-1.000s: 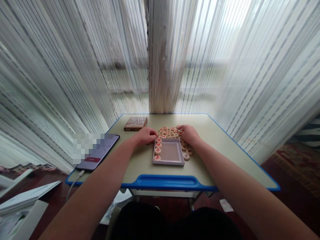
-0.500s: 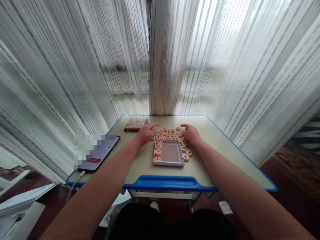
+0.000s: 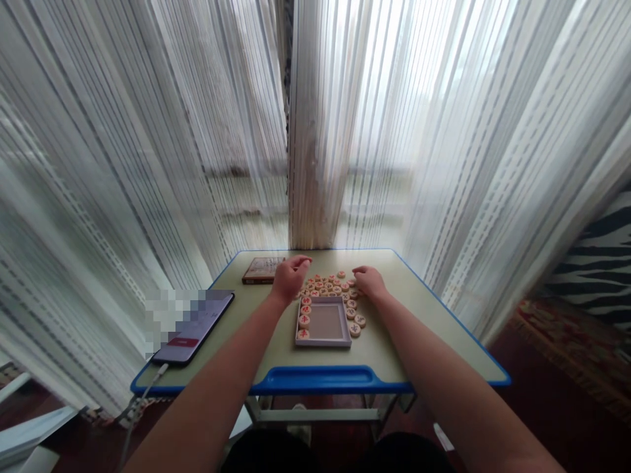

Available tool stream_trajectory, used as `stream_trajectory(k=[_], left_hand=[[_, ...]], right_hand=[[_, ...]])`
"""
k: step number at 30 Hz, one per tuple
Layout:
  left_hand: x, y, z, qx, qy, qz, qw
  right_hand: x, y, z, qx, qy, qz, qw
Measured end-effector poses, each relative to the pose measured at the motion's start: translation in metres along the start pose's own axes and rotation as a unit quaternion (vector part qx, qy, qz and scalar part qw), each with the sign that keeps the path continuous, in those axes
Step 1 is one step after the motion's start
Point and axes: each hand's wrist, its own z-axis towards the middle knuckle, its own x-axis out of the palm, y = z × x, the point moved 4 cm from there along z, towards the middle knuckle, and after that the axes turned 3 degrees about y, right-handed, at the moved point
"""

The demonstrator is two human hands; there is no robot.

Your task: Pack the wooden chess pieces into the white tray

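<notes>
Over the bench [image 3: 374, 351], can't tell if your left hand [image 3: 290, 281] or right hand [image 3: 369, 282] grips anything, but dragging low could scatter those loose pieces [image 3: 355, 330].

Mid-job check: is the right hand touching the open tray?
Apart. The head view shows the right hand beyond the tray's far right corner, with round pieces in the gap between it and the tray.

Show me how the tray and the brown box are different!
The tray is pale; the box is brown. The tray's open top shows four pieces inside; the box shows a printed top. The tray lies closer, the box farther back. Both lie flat on the table.
</notes>
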Motion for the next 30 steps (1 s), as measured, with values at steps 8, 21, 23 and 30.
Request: stream_trajectory(k=[8,21,23,30], left_hand=[[0.010,0.029,0.015,0.038,-0.024,0.105,0.994],[0.014,0.032,0.010,0.004,-0.025,0.098,0.995],[0.014,0.035,0.010,-0.017,-0.027,0.070,0.997],[0.017,0.034,0.010,-0.016,0.044,0.102,0.994]], right_hand=[[0.011,0.006,-0.002,-0.030,0.079,-0.050,0.995],[0.016,0.012,-0.009,-0.059,0.083,-0.083,0.991],[0.017,0.011,-0.008,-0.057,0.078,-0.083,0.992],[0.017,0.011,-0.008,-0.053,0.062,-0.071,0.994]])
